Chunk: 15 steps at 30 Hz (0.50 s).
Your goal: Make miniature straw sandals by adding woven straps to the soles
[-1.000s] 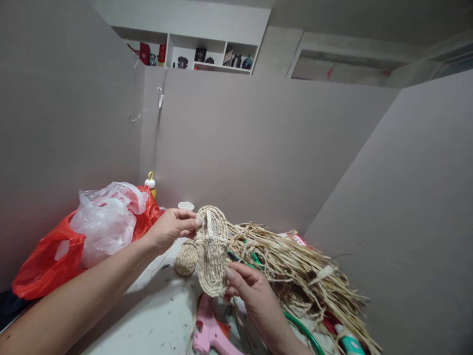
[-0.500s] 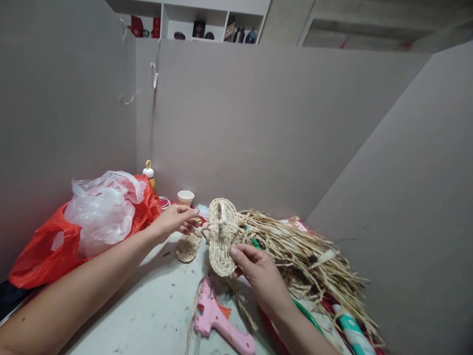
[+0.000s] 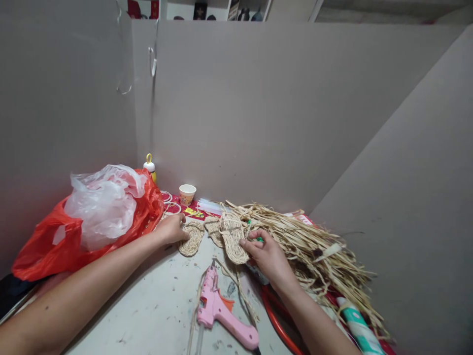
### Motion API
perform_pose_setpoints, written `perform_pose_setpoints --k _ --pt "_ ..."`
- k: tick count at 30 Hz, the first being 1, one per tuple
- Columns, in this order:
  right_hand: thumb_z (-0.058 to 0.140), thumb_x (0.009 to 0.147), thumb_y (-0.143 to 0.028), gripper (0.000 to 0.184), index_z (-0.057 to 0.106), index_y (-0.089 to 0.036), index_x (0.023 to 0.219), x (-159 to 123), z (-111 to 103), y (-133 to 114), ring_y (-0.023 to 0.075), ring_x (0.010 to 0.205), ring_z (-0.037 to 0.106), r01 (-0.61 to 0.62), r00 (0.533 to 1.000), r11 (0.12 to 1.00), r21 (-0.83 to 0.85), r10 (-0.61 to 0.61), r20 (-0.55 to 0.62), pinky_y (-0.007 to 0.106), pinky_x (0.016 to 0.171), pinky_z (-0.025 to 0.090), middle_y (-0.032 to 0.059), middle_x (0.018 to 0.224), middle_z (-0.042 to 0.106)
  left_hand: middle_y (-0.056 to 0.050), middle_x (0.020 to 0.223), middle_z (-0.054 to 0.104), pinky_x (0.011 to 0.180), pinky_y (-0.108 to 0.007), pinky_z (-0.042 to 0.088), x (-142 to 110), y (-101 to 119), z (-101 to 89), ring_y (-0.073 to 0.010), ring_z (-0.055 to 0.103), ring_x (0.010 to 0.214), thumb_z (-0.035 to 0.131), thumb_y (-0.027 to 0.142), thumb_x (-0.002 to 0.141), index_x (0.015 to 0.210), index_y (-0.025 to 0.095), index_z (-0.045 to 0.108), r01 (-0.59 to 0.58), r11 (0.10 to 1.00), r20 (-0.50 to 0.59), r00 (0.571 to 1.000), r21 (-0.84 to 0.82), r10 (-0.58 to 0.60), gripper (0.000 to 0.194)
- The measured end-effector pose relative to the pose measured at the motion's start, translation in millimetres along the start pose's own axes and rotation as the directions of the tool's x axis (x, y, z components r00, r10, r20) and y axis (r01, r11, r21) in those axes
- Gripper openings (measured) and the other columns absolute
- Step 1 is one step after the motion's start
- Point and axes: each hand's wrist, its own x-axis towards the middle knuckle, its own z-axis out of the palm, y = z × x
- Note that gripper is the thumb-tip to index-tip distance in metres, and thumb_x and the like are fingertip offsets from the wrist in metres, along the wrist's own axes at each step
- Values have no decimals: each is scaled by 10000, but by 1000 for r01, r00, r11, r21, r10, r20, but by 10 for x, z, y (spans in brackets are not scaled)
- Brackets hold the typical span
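My right hand (image 3: 268, 254) pinches the right edge of a woven straw slipper sole (image 3: 234, 241) between thumb and fingers. This sole is tilted and partly covers another woven straw piece (image 3: 213, 230) lying behind it. On the left, my left hand (image 3: 170, 230) has its thumb and curled fingers at the left edge of a smaller woven straw sole (image 3: 192, 240) on the table; its grip is partly hidden. Below the soles lies a pink glue gun (image 3: 218, 303), nozzle pointing away from me, with straw cord (image 3: 242, 291) beside it.
A large bundle of dry straw (image 3: 306, 241) spreads along the right. Red and clear plastic bags (image 3: 99, 212) fill the left side. At the back stand a paper cup (image 3: 187, 195) and a yellow-topped bottle (image 3: 150, 167), before a grey partition (image 3: 236, 113). A green-white tube (image 3: 360, 325) lies at lower right.
My left hand has come down from beside the raised slipper sole to the smaller sole. My right hand has lowered and turned its sole, uncovering the woven piece behind. The view has tilted down slightly.
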Motion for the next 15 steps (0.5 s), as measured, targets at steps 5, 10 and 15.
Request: perform_pose_setpoints --k 5,10,15 --pt "682 660 -364 324 390 -246 738 30 -2 46 79 336 346 24 999 999 -43 -22 38 192 354 308 -134 414 426 14 637 584 560 -256 325 -16 38 77 -176 553 632 722 190 503 873 184 610 10 991 26 1000 -134 -7 387" --pt "668 661 -325 277 421 -237 751 20 -21 17 73 330 316 13 997 998 -67 -8 82 184 344 260 -128 401 446 62 512 470 500 -228 304 -42 106 103 -119 473 517 657 120 533 644 179 535 9 919 67 998 -395 20 175" --pt "689 657 -319 289 442 -230 780 19 -58 -26 69 350 305 -22 993 999 -25 25 117 178 338 267 -122 436 451 22 641 589 508 -216 378 -80 217 52 -120 547 551 649 194 625 860 178 546 -28 727 20 998 -686 57 258"
